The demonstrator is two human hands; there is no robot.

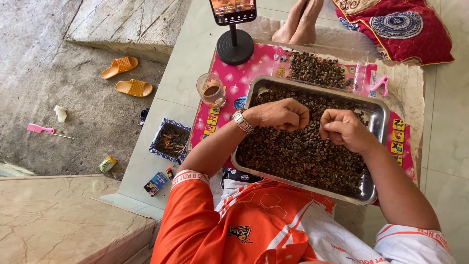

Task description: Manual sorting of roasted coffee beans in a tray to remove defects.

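A steel tray (382,115) full of small dark brown snails or seeds (303,156) lies on a pink mat in front of me. My left hand (279,115), with a metal watch on the wrist, hovers over the tray with fingers curled shut. Close beside it my right hand (342,129) is also curled over the tray. Each hand seems to pinch one small dark piece, though the fingers hide it. A second heap of the same dark pieces (317,68) lies on the mat beyond the tray.
A phone on a round black stand (235,46) is at the far edge. A glass cup (211,90) sits left of the tray, and a blue patterned dish (171,140) holds butts. Someone's bare feet (298,24) rest beyond. Orange sandals (127,76) lie on concrete.
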